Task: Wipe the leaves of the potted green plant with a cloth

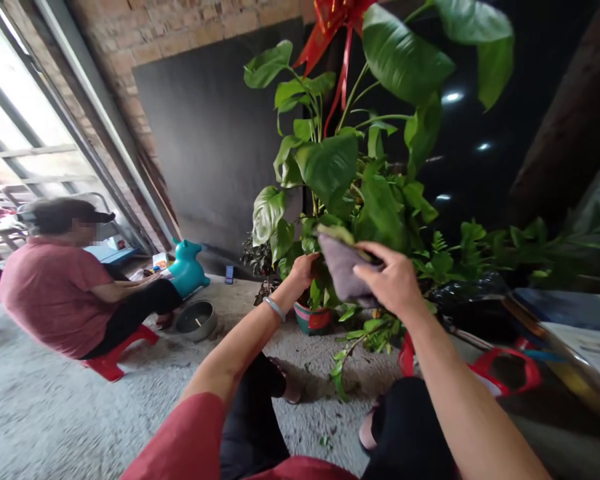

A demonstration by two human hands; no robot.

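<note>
A tall potted plant [340,167] with broad green leaves and a red ribbon [337,27] stands in a small striped pot [311,319] on the concrete floor in front of me. My right hand [393,277] grips a grey cloth [343,267] pressed over a low leaf. My left hand [305,268], with a bangle on the wrist, reaches into the foliage and holds that same leaf from the left side, its fingers partly hidden by leaves.
Another person in a red shirt [55,293] sits on a red stool [115,357] at the left, beside a metal bowl [196,320] and a teal toy animal [186,267]. Ferns [460,253] and a red basin [505,370] lie to the right. A dark board [205,147] leans on the brick wall.
</note>
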